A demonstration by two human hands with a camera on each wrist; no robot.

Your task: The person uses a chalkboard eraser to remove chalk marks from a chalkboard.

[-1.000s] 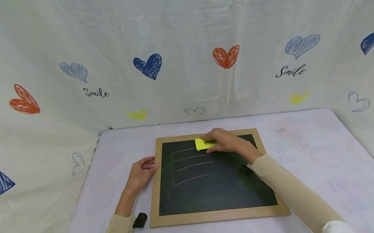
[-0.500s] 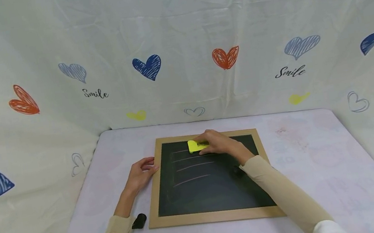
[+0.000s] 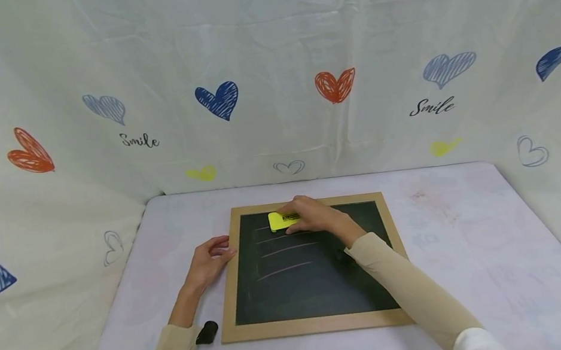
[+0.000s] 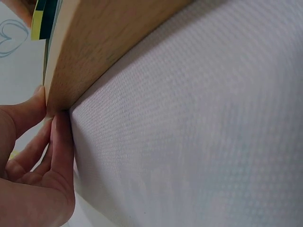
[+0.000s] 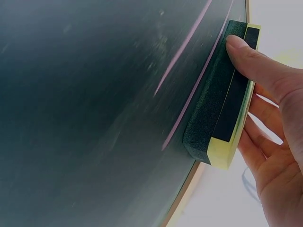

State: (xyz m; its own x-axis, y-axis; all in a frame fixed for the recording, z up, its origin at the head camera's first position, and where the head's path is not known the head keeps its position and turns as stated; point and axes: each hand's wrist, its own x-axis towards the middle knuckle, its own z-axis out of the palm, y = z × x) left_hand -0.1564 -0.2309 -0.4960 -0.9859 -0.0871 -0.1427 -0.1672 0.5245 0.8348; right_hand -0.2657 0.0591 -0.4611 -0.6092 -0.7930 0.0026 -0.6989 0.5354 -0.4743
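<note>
The only writing I can read is the word "Smile" [image 3: 431,107] in black script on the pale heart-printed cloth [image 3: 262,50] hung behind the surface [image 3: 465,244]; the dark label on the yellow back of the eraser is too small to read.

My right hand [image 3: 314,217] grips the chalkboard eraser [image 3: 282,221], thumb along one long side and fingers curled round the other. It is a rectangular block, smooth yellow on top with a dark spongy pad [image 5: 208,113] below, and the pad is pressed flat against the chalkboard [image 3: 305,268] near its far edge, left of centre. The slate is matt black, smeared with chalk dust, and carries several pale horizontal chalk lines [image 3: 288,249] on its left half. Its frame [image 3: 311,326] is plain light wood with a faint grain.

My left hand [image 3: 208,262] rests on the surface, fingers straight and close together, their tips pressed against the frame's left edge [image 4: 80,61]. The surface is covered in a finely woven pale lilac cloth. A small black object [image 3: 207,332] lies by my left sleeve, just off the frame's near left corner.
</note>
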